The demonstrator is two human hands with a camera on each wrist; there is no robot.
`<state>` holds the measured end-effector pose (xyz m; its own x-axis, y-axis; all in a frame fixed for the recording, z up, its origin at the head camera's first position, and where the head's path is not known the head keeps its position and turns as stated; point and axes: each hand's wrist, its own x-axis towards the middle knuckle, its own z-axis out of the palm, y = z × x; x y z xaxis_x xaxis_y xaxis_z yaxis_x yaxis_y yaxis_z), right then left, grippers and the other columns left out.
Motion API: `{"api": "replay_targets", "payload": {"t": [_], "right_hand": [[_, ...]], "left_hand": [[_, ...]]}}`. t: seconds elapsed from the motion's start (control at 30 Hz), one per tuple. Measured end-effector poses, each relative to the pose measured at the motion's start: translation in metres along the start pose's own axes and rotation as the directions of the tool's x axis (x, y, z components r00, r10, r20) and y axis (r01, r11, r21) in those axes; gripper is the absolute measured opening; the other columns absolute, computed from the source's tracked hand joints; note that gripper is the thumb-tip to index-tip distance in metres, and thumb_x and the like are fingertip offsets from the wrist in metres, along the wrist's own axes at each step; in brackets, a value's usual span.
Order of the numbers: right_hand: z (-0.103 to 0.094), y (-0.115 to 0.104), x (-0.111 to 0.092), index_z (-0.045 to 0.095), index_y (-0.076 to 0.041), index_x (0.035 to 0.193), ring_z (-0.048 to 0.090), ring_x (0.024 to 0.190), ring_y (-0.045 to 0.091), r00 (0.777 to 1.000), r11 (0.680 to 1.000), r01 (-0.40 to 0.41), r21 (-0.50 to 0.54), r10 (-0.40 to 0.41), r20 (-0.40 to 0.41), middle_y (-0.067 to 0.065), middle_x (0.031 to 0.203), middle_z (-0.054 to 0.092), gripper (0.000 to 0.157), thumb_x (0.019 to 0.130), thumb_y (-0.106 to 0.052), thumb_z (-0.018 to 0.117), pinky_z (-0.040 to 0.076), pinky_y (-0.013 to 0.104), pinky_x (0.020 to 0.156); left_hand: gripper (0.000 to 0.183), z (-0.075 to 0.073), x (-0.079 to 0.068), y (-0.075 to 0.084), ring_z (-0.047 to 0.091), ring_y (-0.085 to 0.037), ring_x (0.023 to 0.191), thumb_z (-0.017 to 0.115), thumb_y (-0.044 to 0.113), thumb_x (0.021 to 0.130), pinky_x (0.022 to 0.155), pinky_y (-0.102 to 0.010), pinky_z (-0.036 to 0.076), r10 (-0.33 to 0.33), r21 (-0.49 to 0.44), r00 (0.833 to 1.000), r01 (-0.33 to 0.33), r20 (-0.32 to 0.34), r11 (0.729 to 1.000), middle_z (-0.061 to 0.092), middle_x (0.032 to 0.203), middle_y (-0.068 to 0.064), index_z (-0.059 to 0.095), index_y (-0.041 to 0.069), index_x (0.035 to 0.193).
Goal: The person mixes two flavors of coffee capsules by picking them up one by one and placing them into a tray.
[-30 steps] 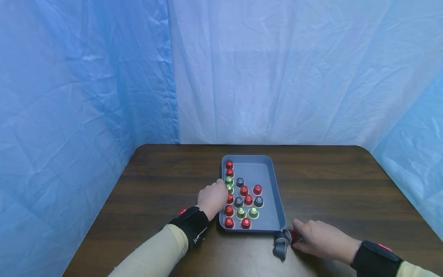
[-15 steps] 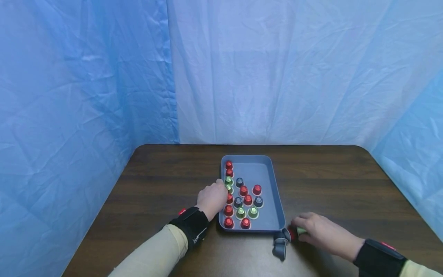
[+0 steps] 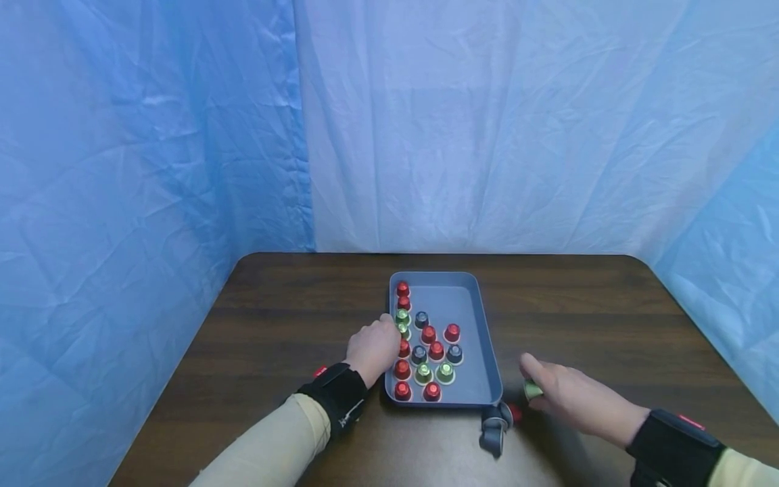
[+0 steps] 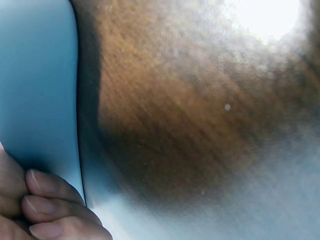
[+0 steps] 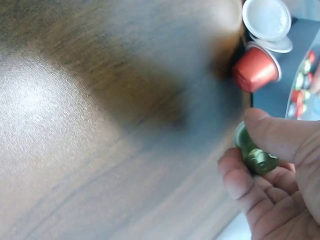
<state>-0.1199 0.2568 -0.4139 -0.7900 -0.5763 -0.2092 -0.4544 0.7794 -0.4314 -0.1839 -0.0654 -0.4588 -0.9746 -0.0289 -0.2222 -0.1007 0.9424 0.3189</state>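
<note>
A grey-blue tray holds red, green and dark coffee capsules standing upside down, several in a row along its left side. My left hand grips the tray's left rim; in the left wrist view its fingers curl against the tray wall. To the right of the tray's near corner, my right hand pinches a green coffee capsule between thumb and fingers, above the table. Just left of that hand, a red capsule lies tipped on the table, touching dark capsules.
The dark wooden table runs around the tray. Blue cloth hangs behind and at both sides. In the right wrist view, a capsule's pale round lid faces the camera beside the red one.
My right hand has drawn away from the tipped capsules, up and to the right, with the green capsule in its fingers. The left hand and the tray have stayed still.
</note>
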Motion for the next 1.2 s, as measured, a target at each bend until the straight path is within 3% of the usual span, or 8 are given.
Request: {"api": "replay_targets", "payload": {"t": [0.23, 0.43, 0.67, 1.2], "right_hand": [[-0.01, -0.002, -0.001, 0.053, -0.021, 0.099, 0.053, 0.072, -0.002, 0.995, 0.991, 0.068, -0.117, -0.077, -0.071, -0.014, 0.082, 0.055, 0.036, 0.083, -0.014, 0.085, 0.05, 0.023, 0.061], [-0.021, -0.007, -0.001, 0.066, -0.019, 0.097, 0.057, 0.076, -0.003, 0.977, 0.967, 0.128, -0.221, -0.161, -0.141, -0.013, 0.087, 0.056, 0.03, 0.079, -0.009, 0.088, 0.056, 0.024, 0.066], [-0.044, -0.018, 0.0, 0.072, -0.016, 0.099, 0.057, 0.077, -0.003, 0.961, 0.955, 0.143, -0.259, -0.196, -0.195, -0.013, 0.088, 0.055, 0.026, 0.08, -0.005, 0.085, 0.055, 0.023, 0.066], [-0.086, -0.04, 0.008, 0.073, -0.018, 0.091, 0.053, 0.072, -0.003, 0.951, 0.915, 0.196, -0.352, -0.265, -0.161, -0.013, 0.081, 0.053, 0.025, 0.077, -0.002, 0.087, 0.053, 0.022, 0.062]], "left_hand": [[0.039, 0.0, -0.001, 0.0, 0.067, -0.024, 0.077, 0.068, 0.031, 0.099, 0.075, -0.044, 0.06, 0.008, 0.012, 1.0, -0.008, -0.004, 1.0, 0.06, 0.087, -0.009, 0.055, 0.003, 0.123], [0.039, 0.0, 0.0, 0.0, 0.066, -0.022, 0.074, 0.069, 0.032, 0.099, 0.073, -0.043, 0.06, 0.016, 0.026, 1.0, -0.016, -0.006, 1.0, 0.059, 0.086, -0.007, 0.056, 0.003, 0.122], [0.04, 0.0, -0.001, 0.0, 0.066, -0.023, 0.074, 0.07, 0.031, 0.098, 0.073, -0.044, 0.06, 0.004, 0.002, 1.0, -0.004, -0.002, 1.0, 0.059, 0.085, -0.008, 0.056, 0.003, 0.122], [0.04, -0.001, -0.002, 0.001, 0.066, -0.024, 0.074, 0.07, 0.032, 0.098, 0.074, -0.045, 0.06, -0.007, -0.013, 1.0, 0.007, -0.003, 1.0, 0.061, 0.085, -0.008, 0.056, 0.003, 0.122]]}}
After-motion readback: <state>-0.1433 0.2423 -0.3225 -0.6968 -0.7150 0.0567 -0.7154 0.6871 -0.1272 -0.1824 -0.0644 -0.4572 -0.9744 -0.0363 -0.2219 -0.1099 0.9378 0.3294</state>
